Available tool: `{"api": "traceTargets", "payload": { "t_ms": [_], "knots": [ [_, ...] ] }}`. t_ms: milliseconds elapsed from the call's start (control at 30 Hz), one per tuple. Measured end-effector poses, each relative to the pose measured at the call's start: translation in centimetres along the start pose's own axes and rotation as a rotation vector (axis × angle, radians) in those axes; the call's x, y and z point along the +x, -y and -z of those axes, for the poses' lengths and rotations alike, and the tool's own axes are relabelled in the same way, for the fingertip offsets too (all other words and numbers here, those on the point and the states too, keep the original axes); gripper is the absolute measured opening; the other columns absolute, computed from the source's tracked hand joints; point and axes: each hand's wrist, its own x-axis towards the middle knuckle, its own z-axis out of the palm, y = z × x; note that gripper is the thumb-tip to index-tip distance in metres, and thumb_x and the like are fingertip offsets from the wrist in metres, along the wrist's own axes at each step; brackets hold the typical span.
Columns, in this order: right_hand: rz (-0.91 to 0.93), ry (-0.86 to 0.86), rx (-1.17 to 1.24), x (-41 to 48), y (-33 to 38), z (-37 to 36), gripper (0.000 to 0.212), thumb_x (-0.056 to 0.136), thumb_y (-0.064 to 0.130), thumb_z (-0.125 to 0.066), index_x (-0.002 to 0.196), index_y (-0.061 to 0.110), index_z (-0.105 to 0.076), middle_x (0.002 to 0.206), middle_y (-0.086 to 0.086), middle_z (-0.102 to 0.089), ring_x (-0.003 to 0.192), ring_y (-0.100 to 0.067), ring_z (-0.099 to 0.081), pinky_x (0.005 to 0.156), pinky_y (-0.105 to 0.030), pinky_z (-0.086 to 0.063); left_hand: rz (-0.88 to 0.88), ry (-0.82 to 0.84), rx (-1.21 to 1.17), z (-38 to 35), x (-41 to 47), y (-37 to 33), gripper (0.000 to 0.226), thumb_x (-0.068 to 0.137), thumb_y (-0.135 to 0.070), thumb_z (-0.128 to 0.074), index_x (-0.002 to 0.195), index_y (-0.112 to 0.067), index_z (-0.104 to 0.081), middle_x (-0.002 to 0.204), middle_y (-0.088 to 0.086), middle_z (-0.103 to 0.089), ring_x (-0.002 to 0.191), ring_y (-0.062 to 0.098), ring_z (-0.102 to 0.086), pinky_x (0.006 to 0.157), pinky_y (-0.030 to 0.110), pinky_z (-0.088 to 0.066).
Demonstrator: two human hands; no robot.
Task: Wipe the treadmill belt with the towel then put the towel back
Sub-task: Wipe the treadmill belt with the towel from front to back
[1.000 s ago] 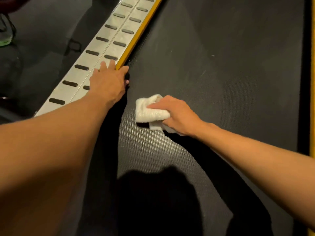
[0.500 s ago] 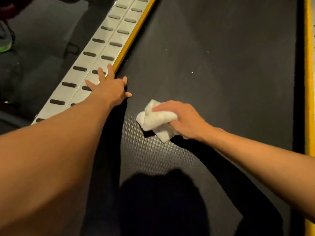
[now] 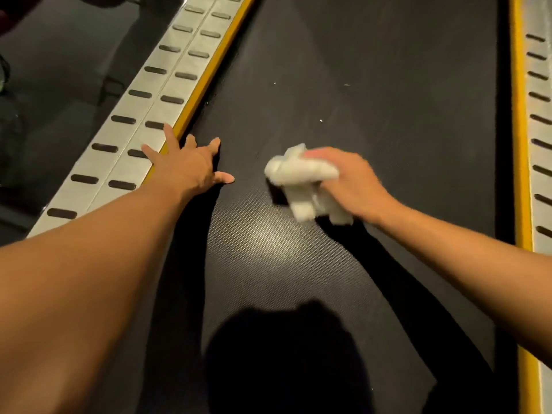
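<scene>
Treadmill belt [image 3: 373,115]: black, fine-textured, running from near to far through the middle of the view, with a pale glare patch near its centre. Towel [image 3: 301,177]: white, bunched and folded, motion-blurred, over the middle of the belt just right of centre; whether its lower folds touch the belt cannot be told, and a small dark shadow lies under its left edge. Right hand [image 3: 352,183]: fingers curled round the towel, gripping it from the right, the forearm reaching in from the near right. Left hand [image 3: 185,165]: palm down, fingers straight and spread, holding nothing, resting across the belt's left edge, the thumb on the belt and the outer fingers on the left yellow strip [image 3: 209,76] and left side rail [image 3: 167,85]. Left side rail: silver, two rows of dark oval slots, angled to the far right. Right yellow strip [image 3: 519,144] and right side rail [image 3: 540,130]: same pattern, along the right edge. White specks [image 3: 321,120]: a few on the belt beyond the towel. Head shadow [image 3: 286,354]: dark, on the near belt. Floor [image 3: 59,70]: dark, left of the left rail.
</scene>
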Motion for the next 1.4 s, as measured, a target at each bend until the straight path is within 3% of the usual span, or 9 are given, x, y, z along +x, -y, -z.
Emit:
{"api": "traceTargets", "payload": {
  "t_ms": [100, 300, 500, 633, 800, 867, 1067, 1233, 1400],
  "knots": [
    [-0.141, -0.127, -0.174, 1.9, -1.8, 1.7, 0.058, 0.080, 0.000, -0.052, 0.132, 0.024, -0.060, 0.129, -0.001, -0.064, 0.124, -0.023, -0.054, 0.099, -0.027, -0.037, 0.022, 0.022, -0.018, 0.4, -0.1, -1.0, 0.089, 0.083, -0.068, -0.051, 0.153, -0.037, -0.004, 0.162, 0.010, -0.003, 0.144, 0.045, 0.014, 0.106, 0.075, -0.006],
    [0.059, 0.251, 0.026, -4.5, 1.5, -2.2, 0.034, 0.087, 0.009, -0.056, 0.113, 0.025, -0.071, 0.110, 0.003, -0.070, 0.103, -0.014, -0.063, 0.092, -0.031, -0.046, -0.181, -0.078, -0.113, -0.5, -1.1, -1.8, 0.069, 0.095, -0.043, -0.053, 0.153, -0.033, -0.018, 0.160, 0.014, -0.011, 0.147, 0.035, -0.009, 0.115, 0.060, -0.017],
    [-0.094, -0.138, -0.206, -2.4, -1.8, 0.4, 0.055, 0.075, 0.013, -0.040, 0.123, 0.024, -0.065, 0.120, -0.004, -0.066, 0.112, -0.028, -0.058, 0.089, -0.033, -0.042, -0.178, 0.037, -0.068, -0.3, -1.7, -1.9, 0.087, 0.087, -0.057, -0.055, 0.155, -0.030, -0.007, 0.160, 0.018, -0.002, 0.146, 0.038, -0.012, 0.116, 0.051, -0.022],
    [0.046, 0.227, -0.087, -6.3, -0.2, -0.4, 0.042, 0.081, 0.030, -0.044, 0.113, 0.020, -0.068, 0.106, -0.001, -0.072, 0.102, -0.020, -0.064, 0.090, -0.035, -0.047, -0.190, 0.009, -0.014, 0.2, -2.4, -3.5, 0.078, 0.091, -0.043, -0.060, 0.152, -0.041, -0.011, 0.159, 0.013, -0.013, 0.142, 0.038, -0.024, 0.109, 0.055, -0.033],
    [-0.110, -0.103, 0.042, -6.1, -1.3, -1.0, 0.043, 0.084, 0.018, -0.044, 0.120, 0.023, -0.067, 0.119, 0.005, -0.067, 0.111, -0.013, -0.058, 0.093, -0.011, -0.038, -0.200, 0.054, -0.051, 0.0, -2.2, -3.8, 0.073, 0.090, -0.055, -0.054, 0.150, -0.047, -0.013, 0.162, 0.007, -0.003, 0.147, 0.038, -0.011, 0.111, 0.060, -0.028],
    [-0.209, -0.185, -0.051, -5.7, -2.7, -0.2, 0.036, 0.087, 0.020, -0.040, 0.109, 0.026, -0.067, 0.108, 0.005, -0.069, 0.102, -0.017, -0.061, 0.090, -0.022, -0.045, -0.209, 0.062, -0.033, -0.2, -2.3, -3.8, 0.083, 0.082, -0.068, -0.054, 0.150, -0.047, -0.011, 0.161, 0.007, -0.004, 0.146, 0.038, -0.011, 0.109, 0.061, -0.030],
    [0.043, 0.229, -0.066, -10.5, -0.6, -1.8, 0.057, 0.073, 0.017, -0.040, 0.124, 0.018, -0.066, 0.125, -0.002, -0.066, 0.118, -0.023, -0.056, 0.106, -0.035, -0.037, -0.187, 0.043, -0.018, -0.3, -2.6, -4.4, 0.085, 0.084, -0.054, -0.063, 0.151, -0.042, -0.012, 0.159, 0.009, -0.009, 0.145, 0.036, -0.016, 0.109, 0.058, -0.032],
    [-0.128, -0.161, -0.020, -7.9, -2.1, 1.4, 0.052, 0.078, 0.012, -0.042, 0.123, 0.016, -0.065, 0.122, -0.008, -0.066, 0.116, -0.029, -0.059, 0.098, -0.037, -0.040, -0.325, 0.058, 0.012, -0.5, -2.7, -5.5, 0.072, 0.093, -0.028, -0.060, 0.151, -0.041, -0.019, 0.160, 0.006, -0.008, 0.145, 0.040, -0.014, 0.108, 0.060, -0.032],
    [-0.101, 0.113, -0.223, -10.3, -4.7, 2.3, 0.062, 0.073, 0.013, -0.050, 0.134, 0.019, -0.058, 0.136, -0.002, -0.059, 0.127, -0.026, -0.052, 0.107, -0.034, -0.036, -0.319, 0.125, 0.022, -0.6, -2.5, -5.4, 0.070, 0.095, -0.043, -0.053, 0.152, -0.041, -0.012, 0.162, 0.004, 0.004, 0.147, 0.039, -0.004, 0.112, 0.059, -0.028]
  ]
}}
